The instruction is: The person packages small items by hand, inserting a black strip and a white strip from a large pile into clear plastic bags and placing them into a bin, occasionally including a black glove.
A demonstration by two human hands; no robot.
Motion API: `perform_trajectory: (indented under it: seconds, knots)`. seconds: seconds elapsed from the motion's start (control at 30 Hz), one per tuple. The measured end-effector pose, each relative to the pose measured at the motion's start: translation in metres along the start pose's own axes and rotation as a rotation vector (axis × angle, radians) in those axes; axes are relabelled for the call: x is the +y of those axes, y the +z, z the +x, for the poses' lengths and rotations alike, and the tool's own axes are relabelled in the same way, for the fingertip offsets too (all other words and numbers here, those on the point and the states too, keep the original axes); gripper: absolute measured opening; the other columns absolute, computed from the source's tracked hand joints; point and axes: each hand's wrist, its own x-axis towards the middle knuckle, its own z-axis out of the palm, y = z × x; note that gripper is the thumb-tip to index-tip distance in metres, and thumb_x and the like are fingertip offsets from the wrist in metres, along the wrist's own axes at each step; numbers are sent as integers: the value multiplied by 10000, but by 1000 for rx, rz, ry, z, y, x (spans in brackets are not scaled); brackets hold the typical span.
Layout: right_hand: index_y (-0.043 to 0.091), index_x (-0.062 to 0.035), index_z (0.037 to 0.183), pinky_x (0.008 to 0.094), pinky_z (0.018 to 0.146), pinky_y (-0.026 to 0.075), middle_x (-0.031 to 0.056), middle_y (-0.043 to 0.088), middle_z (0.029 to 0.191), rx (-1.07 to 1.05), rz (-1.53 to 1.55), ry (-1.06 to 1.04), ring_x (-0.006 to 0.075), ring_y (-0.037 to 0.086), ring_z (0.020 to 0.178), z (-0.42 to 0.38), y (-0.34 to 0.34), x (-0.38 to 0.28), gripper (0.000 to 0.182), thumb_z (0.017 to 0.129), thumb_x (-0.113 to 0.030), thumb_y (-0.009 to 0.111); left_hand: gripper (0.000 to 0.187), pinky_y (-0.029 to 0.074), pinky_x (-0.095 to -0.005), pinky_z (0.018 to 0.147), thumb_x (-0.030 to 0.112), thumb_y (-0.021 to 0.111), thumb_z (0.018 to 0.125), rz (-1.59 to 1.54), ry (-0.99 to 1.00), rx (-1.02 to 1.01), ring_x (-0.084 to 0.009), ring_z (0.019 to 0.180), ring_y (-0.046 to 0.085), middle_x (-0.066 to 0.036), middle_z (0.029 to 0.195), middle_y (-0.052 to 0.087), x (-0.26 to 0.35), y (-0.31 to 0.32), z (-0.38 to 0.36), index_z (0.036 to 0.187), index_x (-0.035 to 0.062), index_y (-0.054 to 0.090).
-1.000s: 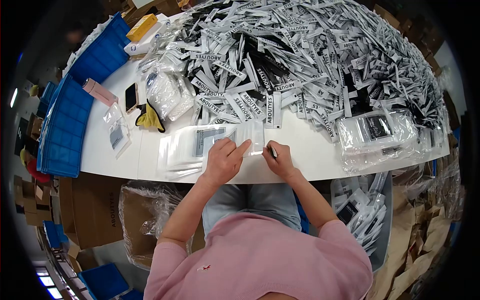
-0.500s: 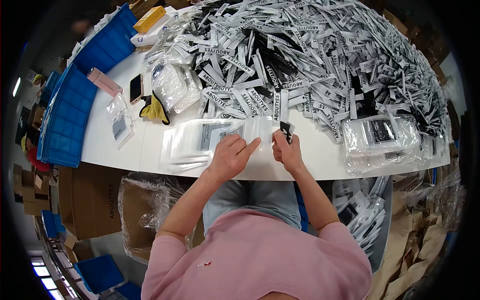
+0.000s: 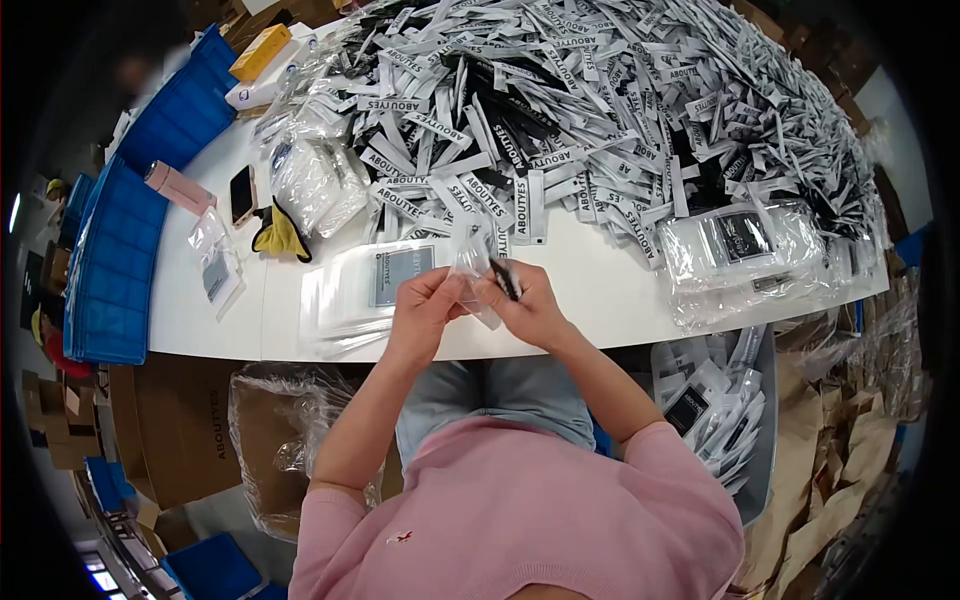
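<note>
On the left, flat blue plastic trays (image 3: pixel 110 270) lie at the edge of the white surface (image 3: pixel 240 320), with a yellow cloth (image 3: pixel 278 235) near them. A stack of clear plastic bags (image 3: pixel 365 285) lies just left of the hands. The left hand (image 3: pixel 422 308) pinches a small clear plastic bag (image 3: pixel 472 272) lifted above the near edge of the surface. The right hand (image 3: pixel 530 308), its grip narrow, holds a black folded label (image 3: pixel 504 279) against that bag. A heap of grey and black printed labels (image 3: pixel 600 110) covers the far right.
</note>
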Motion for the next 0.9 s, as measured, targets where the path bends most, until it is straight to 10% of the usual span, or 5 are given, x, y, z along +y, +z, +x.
perform_trajectory:
  seconds: [0.07,0.23,0.6,0.63,0.9]
  knots:
    - [578,-8,870,362,583,456,142,593,756,-83,114,218,322,578,647,5,-5,-7,191,726,-99,665,155,492,-229,673,52,513,881,174,103,33,-78,669,557,-28,774,613,5,6,-1,925,-53,618]
    - [586,-35,890,375,565,455,142,581,752,31,-382,-139,335,569,660,8,0,-14,227,669,-45,638,272,444,-193,583,-81,627,663,711,330,116,-63,628,525,-26,736,616,-16,-13,19,922,-3,655]
    - [531,-33,805,363,502,455,101,547,717,145,-472,-300,292,558,600,24,-14,-8,241,634,-121,676,428,438,-247,507,-102,553,698,783,358,204,-115,576,542,-41,717,610,39,6,24,1078,76,633]
    - [538,-31,813,360,503,457,105,555,735,188,-467,-271,295,561,604,27,-17,-3,240,635,-117,674,492,402,-264,441,-126,518,670,957,784,224,-152,466,475,-63,621,549,36,4,33,1087,105,639]
    - [382,25,1266,452,700,471,244,569,912,17,-401,96,407,571,837,10,5,-14,565,875,-355,529,600,344,-270,435,-162,508,611,873,866,291,-159,451,388,-71,579,435,20,12,49,1137,104,620]
